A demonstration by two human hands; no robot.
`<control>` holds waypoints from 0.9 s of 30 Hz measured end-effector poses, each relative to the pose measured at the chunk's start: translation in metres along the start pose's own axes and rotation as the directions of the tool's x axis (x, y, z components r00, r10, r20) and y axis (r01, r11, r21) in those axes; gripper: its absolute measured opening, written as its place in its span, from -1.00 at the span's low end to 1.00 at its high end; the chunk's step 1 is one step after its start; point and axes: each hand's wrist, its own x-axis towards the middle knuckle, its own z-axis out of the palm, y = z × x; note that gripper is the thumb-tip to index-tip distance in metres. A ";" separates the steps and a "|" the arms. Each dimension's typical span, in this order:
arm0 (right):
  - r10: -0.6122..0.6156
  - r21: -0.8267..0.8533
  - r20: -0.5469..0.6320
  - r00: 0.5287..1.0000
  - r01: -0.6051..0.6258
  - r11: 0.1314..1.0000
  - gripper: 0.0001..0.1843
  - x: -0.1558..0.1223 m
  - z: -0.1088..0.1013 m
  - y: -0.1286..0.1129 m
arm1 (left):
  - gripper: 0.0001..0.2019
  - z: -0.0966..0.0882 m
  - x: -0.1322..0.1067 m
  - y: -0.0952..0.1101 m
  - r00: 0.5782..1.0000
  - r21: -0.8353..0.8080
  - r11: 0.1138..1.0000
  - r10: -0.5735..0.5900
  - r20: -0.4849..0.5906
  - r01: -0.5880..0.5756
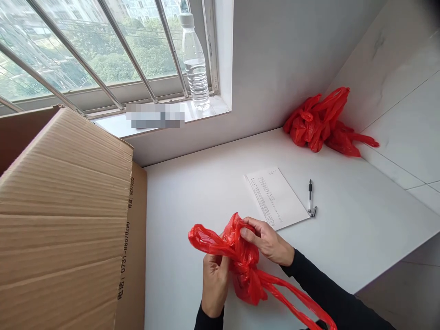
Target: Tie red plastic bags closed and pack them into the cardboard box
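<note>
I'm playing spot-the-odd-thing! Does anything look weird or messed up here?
Yes: the patch on the windowsill beside the clear bottle is blurred into grey squares, hiding what's there. Nothing looks spilled.

Black print runs along the cardboard box (68, 215): "电话: 0731-8667…" – last digits unsure – and, farther up, "传真:" with another number beginning 866. Writing on the white notepad (283, 197) is too small to read.

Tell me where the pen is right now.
In the head view, the pen lies right of centre on the white tabletop, just right of the written-on paper.
</note>
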 end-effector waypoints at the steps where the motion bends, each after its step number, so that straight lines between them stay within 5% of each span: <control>1: -0.022 -0.005 -0.010 1.000 0.022 1.000 -0.63 0.000 0.000 -0.001 | -0.71 -0.001 0.000 0.002 1.000 -0.007 1.000 0.003 0.018 -0.003; 6: -0.064 -0.001 -0.061 0.996 0.064 0.998 -0.64 -0.001 0.006 0.001 | -0.59 -0.002 -0.002 0.012 0.998 -0.186 0.983 0.010 0.066 0.002; 10: -0.035 0.025 -0.100 0.994 0.037 0.999 -0.64 -0.002 0.010 0.006 | -0.58 0.004 0.000 0.016 0.987 -0.005 1.000 -0.004 0.164 0.004; 13: -0.021 0.035 -0.074 0.997 0.024 0.999 -0.62 -0.004 0.009 0.009 | -0.63 0.006 0.003 0.014 0.991 0.021 1.000 -0.003 0.132 0.000; 17: 0.020 0.031 -0.005 1.000 -0.019 0.999 -0.51 -0.007 0.000 0.010 | -0.68 0.001 0.007 0.009 0.999 -0.099 0.995 -0.001 0.035 0.004; 20: 0.003 -0.014 0.069 0.998 -0.002 1.000 -0.65 -0.008 -0.004 0.007 | -0.76 -0.002 0.008 0.008 1.000 -0.171 0.985 -0.016 -0.004 0.015; 23: -0.016 -0.036 0.033 0.999 0.017 0.999 -0.77 -0.008 0.000 0.005 | -0.74 -0.001 0.006 0.009 0.998 -0.252 0.966 -0.059 -0.002 0.057; 27: -0.003 0.044 -0.054 0.999 0.006 0.999 -0.69 -0.004 0.007 0.011 | -0.66 -0.002 0.003 0.009 0.991 -0.453 0.882 -0.118 0.061 0.133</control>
